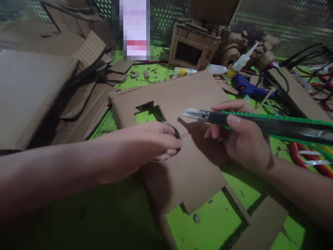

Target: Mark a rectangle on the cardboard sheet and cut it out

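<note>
My right hand (241,135) holds a green and black utility knife (283,127), its blade out and pointing left above a cardboard sheet (197,93). The sheet lies on the green table and has cut-out openings near its far left and at its near end. My left hand (158,140) is closed over the middle of the sheet, beside the far-left opening. A dark, curved edge of a small cardboard piece (176,131) shows along its fingers; the rest of that piece is hidden.
Cardboard sheets (33,93) are stacked at left. At the back stand a cardboard box structure (192,47), a glue bottle (240,62) and a blue glue gun (252,88). Coloured cables (312,159) lie at right. Scraps litter the green table (213,218). A blurred-out patch (135,27) is at top.
</note>
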A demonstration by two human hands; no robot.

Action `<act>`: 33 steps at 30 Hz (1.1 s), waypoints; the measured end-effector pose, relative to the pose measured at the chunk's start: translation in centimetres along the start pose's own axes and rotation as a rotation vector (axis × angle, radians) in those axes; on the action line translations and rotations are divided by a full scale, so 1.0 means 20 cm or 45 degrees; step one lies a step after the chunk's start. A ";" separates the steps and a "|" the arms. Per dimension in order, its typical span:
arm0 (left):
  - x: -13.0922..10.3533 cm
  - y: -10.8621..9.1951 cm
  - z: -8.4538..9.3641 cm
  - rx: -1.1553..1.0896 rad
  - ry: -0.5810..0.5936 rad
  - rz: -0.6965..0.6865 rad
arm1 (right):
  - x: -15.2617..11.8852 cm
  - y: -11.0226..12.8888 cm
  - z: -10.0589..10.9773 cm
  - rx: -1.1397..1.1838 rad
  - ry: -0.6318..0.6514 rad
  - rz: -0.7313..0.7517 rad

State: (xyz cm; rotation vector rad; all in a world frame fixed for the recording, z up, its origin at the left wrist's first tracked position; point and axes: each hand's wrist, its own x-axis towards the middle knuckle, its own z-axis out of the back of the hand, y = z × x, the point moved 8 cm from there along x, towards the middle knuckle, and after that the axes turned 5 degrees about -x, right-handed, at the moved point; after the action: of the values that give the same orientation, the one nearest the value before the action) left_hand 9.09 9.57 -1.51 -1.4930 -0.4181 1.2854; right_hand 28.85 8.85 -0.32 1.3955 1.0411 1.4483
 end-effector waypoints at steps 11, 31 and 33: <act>-0.02 -0.05 0.12 -0.681 -0.434 0.179 | 0.01 -0.02 0.04 -0.033 -0.085 -0.043; 0.14 -0.12 -0.03 -0.748 -0.222 0.003 | -0.01 0.04 0.01 -0.080 0.010 0.054; 0.15 -0.09 -0.03 -0.669 -0.230 -0.040 | -0.01 0.04 0.02 -0.139 0.027 0.065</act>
State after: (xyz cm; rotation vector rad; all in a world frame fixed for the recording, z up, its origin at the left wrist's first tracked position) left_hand 11.32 12.23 -1.54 -1.7931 -0.9513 1.3525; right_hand 29.26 8.42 0.39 1.3400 0.9317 1.5368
